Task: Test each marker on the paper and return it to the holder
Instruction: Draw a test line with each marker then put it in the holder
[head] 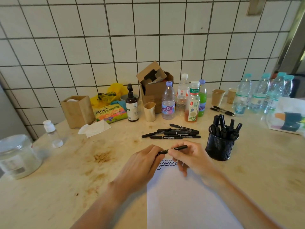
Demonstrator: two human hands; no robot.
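Note:
A black marker (179, 148) lies level between my two hands, just above the top edge of the white paper (186, 200). My left hand (143, 161) grips its left end. My right hand (189, 158) pinches the barrel near the middle. Several dark wavy test lines (166, 164) run across the top of the paper, partly hidden by my fingers. A black mesh holder (218, 147) stands to the right with several black markers upright in it. A loose pile of black markers (173, 133) lies on the table behind my hands.
Bottles (168, 101), a cardboard box (155, 86), paper cups (217, 96) and a wooden box (77, 109) line the tiled wall. A glass jar (16, 156) stands at the left edge. Water bottles (262, 93) and two pens (222, 110) are at the right.

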